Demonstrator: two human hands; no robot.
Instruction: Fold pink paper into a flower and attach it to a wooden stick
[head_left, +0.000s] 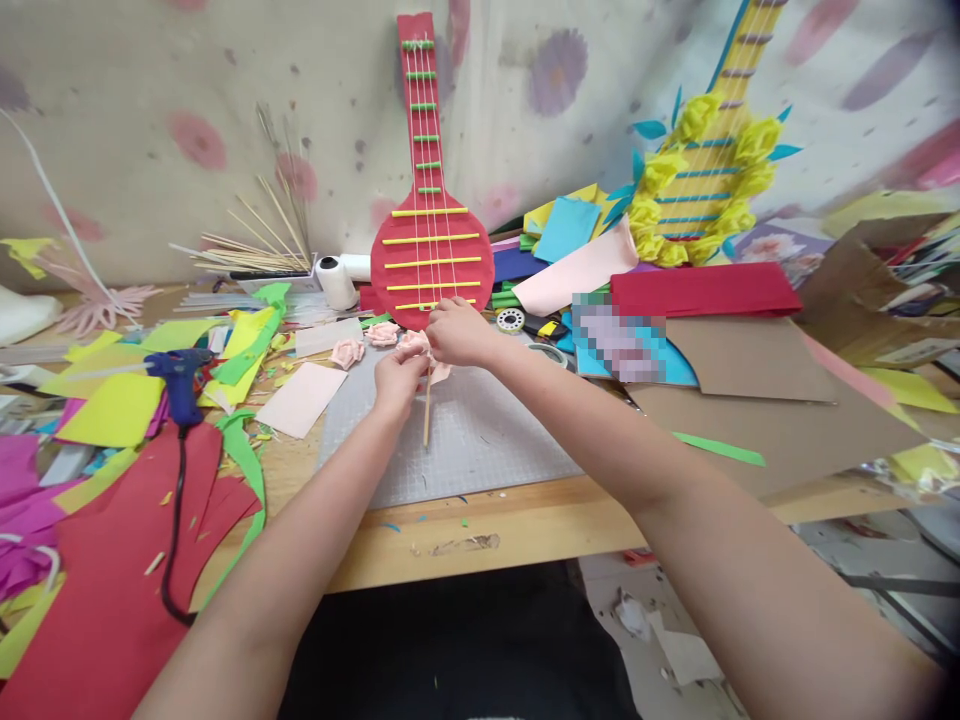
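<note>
Over the grey cutting mat (pixel 480 440), both hands are at a pale pink paper rose (pixel 415 343). My left hand (pixel 399 380) pinches it from the left. The fingers of my right hand (pixel 456 335) close on its petals from the upper right, hiding part of it. A thin wooden stick (pixel 427 410) points down from between the hands, and a pink scrap hangs beside it. Two finished-looking pink roses, one nearer (pixel 347 353) and one farther (pixel 383 334), lie left of the hands. Just behind stands a red paper lute (pixel 433 255) with yellow and green bars.
A blue glue gun (pixel 180 385) with its cord lies on the left among coloured paper scraps and red sheets (pixel 127 530). A yellow lute (pixel 697 190) with yellow flowers stands back right. Brown cardboard (pixel 757 420) covers the right side. Wooden sticks (pixel 247 250) lie behind.
</note>
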